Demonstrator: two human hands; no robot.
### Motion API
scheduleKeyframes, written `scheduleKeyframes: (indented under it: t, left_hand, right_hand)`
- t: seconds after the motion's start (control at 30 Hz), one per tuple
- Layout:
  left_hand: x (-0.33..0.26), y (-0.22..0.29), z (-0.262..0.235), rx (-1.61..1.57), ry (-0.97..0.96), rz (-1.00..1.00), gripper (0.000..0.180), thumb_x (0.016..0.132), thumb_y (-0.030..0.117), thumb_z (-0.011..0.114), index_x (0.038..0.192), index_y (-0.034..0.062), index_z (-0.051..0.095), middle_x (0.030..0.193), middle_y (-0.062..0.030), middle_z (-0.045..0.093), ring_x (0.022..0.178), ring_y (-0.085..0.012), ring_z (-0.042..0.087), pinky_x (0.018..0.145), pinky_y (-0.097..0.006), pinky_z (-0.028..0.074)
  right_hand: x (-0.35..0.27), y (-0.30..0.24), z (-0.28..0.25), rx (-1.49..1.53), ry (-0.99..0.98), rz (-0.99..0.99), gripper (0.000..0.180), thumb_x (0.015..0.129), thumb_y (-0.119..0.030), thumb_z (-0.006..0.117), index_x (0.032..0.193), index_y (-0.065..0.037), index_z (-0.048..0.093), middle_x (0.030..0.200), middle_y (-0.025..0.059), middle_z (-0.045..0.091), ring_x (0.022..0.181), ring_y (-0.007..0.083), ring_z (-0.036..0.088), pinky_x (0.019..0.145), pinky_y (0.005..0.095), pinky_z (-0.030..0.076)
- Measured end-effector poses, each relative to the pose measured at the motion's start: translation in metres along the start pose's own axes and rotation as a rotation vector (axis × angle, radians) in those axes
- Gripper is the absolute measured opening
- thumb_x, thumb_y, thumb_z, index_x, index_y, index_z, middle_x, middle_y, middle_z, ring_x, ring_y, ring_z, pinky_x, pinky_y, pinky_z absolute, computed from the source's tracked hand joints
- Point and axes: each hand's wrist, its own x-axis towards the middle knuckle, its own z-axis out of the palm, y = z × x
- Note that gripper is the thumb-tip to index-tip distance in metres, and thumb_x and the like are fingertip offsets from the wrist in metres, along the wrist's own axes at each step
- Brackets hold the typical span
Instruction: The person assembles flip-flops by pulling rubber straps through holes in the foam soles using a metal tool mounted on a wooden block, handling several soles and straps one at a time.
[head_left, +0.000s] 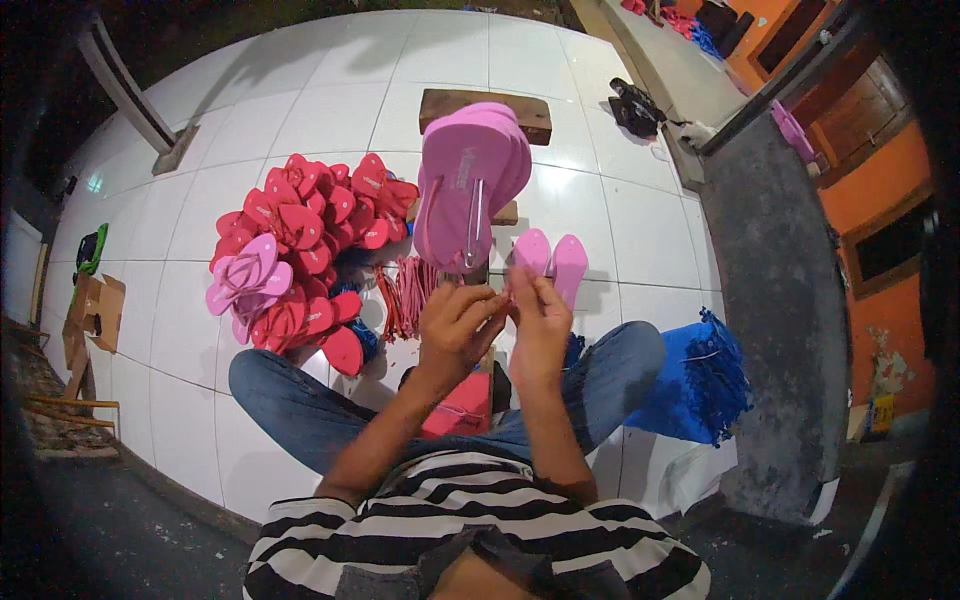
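My left hand (pixel 456 332) and my right hand (pixel 540 328) meet in front of my crossed legs, fingertips pinched close together. What they pinch is small and mostly hidden; a bit of pink shows between them. Just beyond stands a stack of pink flip-flop soles (pixel 462 150), with a thin, shiny metal loop-like tool (pixel 472 225) against its top face. Right of the stack, close to my right hand, lie two pink flip-flop soles (pixel 568 262). Bundles of pink straps (pixel 418 285) and red straps (pixel 389 305) lie left of my left hand.
A big pile of red flip-flops (pixel 300 215) lies to the left, with some pink flip-flops (pixel 250 275) on it. At the right, beside my knee, is a blue heap of straps (pixel 695 370). A wooden block (pixel 535 120) sits behind the soles. A red sole (pixel 460 405) lies between my legs.
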Motion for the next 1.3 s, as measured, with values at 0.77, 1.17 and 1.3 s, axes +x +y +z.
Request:
scheduleKeyframes:
  t: [0.77,1.17,1.3]
  left_hand:
    - [0.131,-0.026,-0.066,-0.056,-0.04,-0.075,0.044,0.074,0.017,0.075,0.11,0.0006,0.055,0.097,-0.0132,0.058,0.086,-0.0247,0.055,0.078,-0.034,0.045]
    - [0.131,-0.017,-0.064,0.097,-0.154,-0.176,0.039,0.077,0.015,0.072,0.11,0.008,0.052,0.085,-0.0175,0.062,0.076,-0.0328,0.063,0.066,-0.038,0.048]
    - [0.133,-0.021,-0.066,0.031,-0.195,-0.239,0.037,0.079,0.013,0.069,0.11,0.0093,0.05,0.08,-0.0176,0.062,0.071,-0.0328,0.062,0.063,-0.036,0.048]
  right_hand:
    - [0.07,-0.035,0.018,-0.167,-1.257,-0.054,0.061,0.09,-0.055,0.044,0.064,-0.002,0.059,0.062,0.0043,0.055,0.057,0.0107,0.047,0.052,0.0241,0.033]
    - [0.084,-0.025,0.019,-0.124,-1.392,0.052,0.059,0.088,-0.054,0.051,0.058,-0.004,0.056,0.058,0.0033,0.051,0.055,0.0097,0.046,0.048,0.0225,0.03]
    - [0.086,-0.032,0.023,-0.198,-1.469,0.12,0.058,0.089,-0.054,0.05,0.057,-0.006,0.055,0.057,0.0023,0.05,0.053,0.0099,0.045,0.047,0.0223,0.031]
